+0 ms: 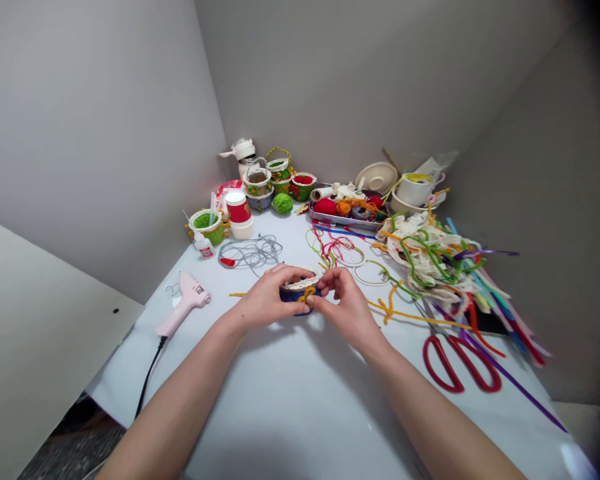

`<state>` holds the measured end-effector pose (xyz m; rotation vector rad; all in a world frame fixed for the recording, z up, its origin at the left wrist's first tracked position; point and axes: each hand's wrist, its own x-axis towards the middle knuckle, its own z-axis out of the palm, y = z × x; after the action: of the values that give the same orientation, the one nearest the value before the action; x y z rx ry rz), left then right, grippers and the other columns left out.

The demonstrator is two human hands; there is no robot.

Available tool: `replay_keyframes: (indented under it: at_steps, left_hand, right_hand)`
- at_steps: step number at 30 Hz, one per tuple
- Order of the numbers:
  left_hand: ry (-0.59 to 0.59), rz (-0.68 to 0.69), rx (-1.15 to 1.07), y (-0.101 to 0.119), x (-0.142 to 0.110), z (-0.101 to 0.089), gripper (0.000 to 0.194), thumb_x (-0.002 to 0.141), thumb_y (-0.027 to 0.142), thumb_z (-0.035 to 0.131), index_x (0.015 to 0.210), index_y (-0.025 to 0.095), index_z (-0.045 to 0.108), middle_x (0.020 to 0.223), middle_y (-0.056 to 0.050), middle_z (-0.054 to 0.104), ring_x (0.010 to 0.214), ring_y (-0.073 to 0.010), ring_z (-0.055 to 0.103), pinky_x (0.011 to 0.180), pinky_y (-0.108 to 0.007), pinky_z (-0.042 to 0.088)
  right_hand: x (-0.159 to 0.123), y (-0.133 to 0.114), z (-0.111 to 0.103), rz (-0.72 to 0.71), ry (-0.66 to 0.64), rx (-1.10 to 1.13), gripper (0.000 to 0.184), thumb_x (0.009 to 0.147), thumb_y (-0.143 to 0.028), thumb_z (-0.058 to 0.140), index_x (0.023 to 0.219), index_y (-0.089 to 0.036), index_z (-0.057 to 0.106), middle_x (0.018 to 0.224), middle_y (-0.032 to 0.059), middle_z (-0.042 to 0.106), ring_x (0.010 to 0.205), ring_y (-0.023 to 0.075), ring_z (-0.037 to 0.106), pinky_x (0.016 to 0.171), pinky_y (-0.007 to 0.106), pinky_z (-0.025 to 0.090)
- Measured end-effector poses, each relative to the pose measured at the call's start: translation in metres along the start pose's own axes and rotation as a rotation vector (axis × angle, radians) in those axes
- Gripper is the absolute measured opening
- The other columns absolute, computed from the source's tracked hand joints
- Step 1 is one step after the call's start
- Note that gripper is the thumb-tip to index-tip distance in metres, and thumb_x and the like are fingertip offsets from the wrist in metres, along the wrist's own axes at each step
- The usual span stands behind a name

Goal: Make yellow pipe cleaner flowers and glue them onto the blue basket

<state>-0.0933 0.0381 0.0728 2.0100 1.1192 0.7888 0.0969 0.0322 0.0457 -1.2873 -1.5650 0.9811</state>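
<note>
A small blue basket (300, 310) with a white braided rim is between my hands, over the middle of the table. My left hand (263, 297) wraps round its left side, fingers at the rim and thumb on the front. On the front wall sits a yellow yarn bow (307, 293). My right hand (350, 307) is closed at the basket's right side, its thumb tip pressing at the bow. Part of the basket's rim and right side is hidden by my fingers. A yellow pipe cleaner (420, 319) lies right of my right hand.
On the left lie a pink glue gun (183, 307) and a glue bottle (203, 245). Grey cord (253, 252) is coiled behind my left hand. Red-handled scissors (460, 363) and a heap of yarn trimmings (420, 250) are on the right. A tray (350, 220) with yarn balls stands behind.
</note>
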Motion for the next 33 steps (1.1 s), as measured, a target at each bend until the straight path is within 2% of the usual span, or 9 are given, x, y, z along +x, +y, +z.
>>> replay_keyframes:
  at_steps: [5,8,11,19,23,28,33]
  left_hand:
    - [0.043,0.072,0.166,-0.001,0.015,-0.013,0.044,0.072,0.028,0.073,0.115,0.026,0.061,0.118,-0.006,0.063,0.112,-0.0264,0.052,0.098,-0.04,0.038]
    - [0.053,0.071,0.275,-0.011,0.024,-0.013,0.04,0.074,0.027,0.071,0.113,0.024,0.061,0.108,-0.007,0.064,0.11,-0.0264,0.051,0.097,-0.041,0.037]
    - [0.039,0.061,0.28,-0.023,0.026,-0.01,0.04,0.074,0.026,0.07,0.113,0.024,0.06,0.111,-0.007,0.063,0.11,-0.0257,0.051,0.097,-0.041,0.037]
    - [0.044,0.057,0.157,-0.038,0.024,-0.012,0.047,0.072,0.03,0.071,0.117,0.021,0.058,0.116,-0.009,0.062,0.108,-0.0251,0.054,0.096,-0.04,0.041]
    - [0.055,0.051,0.131,-0.041,0.024,-0.012,0.048,0.072,0.029,0.071,0.117,0.021,0.059,0.114,-0.008,0.062,0.107,-0.0247,0.055,0.096,-0.04,0.041]
    - [0.046,0.036,0.154,-0.037,0.02,-0.013,0.047,0.071,0.027,0.07,0.116,0.022,0.06,0.108,-0.006,0.064,0.104,-0.0244,0.055,0.094,-0.038,0.042]
    - [0.027,0.033,0.261,-0.028,0.015,-0.007,0.045,0.071,0.027,0.07,0.115,0.024,0.059,0.1,-0.004,0.066,0.106,-0.0255,0.052,0.096,-0.041,0.036]
  right_hand:
    - [0.015,0.0,0.011,-0.145,0.076,0.031,0.026,0.071,-0.022,0.065,0.089,-0.023,0.046,0.085,0.0001,0.056,0.078,0.0177,0.054,0.073,0.031,0.043]
    - [0.023,0.009,0.02,-0.216,0.132,-0.047,0.019,0.076,-0.023,0.061,0.087,-0.023,0.045,0.081,-0.0009,0.054,0.074,0.0167,0.052,0.071,0.03,0.043]
    - [0.025,0.019,0.024,-0.237,0.152,-0.112,0.017,0.077,-0.026,0.062,0.084,-0.022,0.047,0.078,-0.0014,0.054,0.071,0.0167,0.051,0.069,0.03,0.043]
    - [0.02,0.023,0.022,-0.385,0.083,-0.271,0.006,0.086,-0.025,0.058,0.081,-0.023,0.06,0.082,0.0031,0.062,0.083,0.0215,0.055,0.082,0.038,0.038]
    - [0.019,0.025,0.024,-0.439,0.066,-0.312,0.009,0.087,-0.023,0.056,0.082,-0.024,0.063,0.087,0.006,0.063,0.091,0.0244,0.055,0.082,0.04,0.039]
    - [0.014,0.024,0.019,-0.464,0.038,-0.311,0.01,0.088,-0.023,0.055,0.082,-0.024,0.062,0.086,0.0055,0.063,0.088,0.0232,0.056,0.078,0.038,0.042]
    - [0.005,0.024,0.008,-0.448,0.003,-0.291,0.009,0.088,-0.022,0.054,0.081,-0.024,0.06,0.082,0.0048,0.061,0.083,0.0223,0.056,0.075,0.036,0.044]
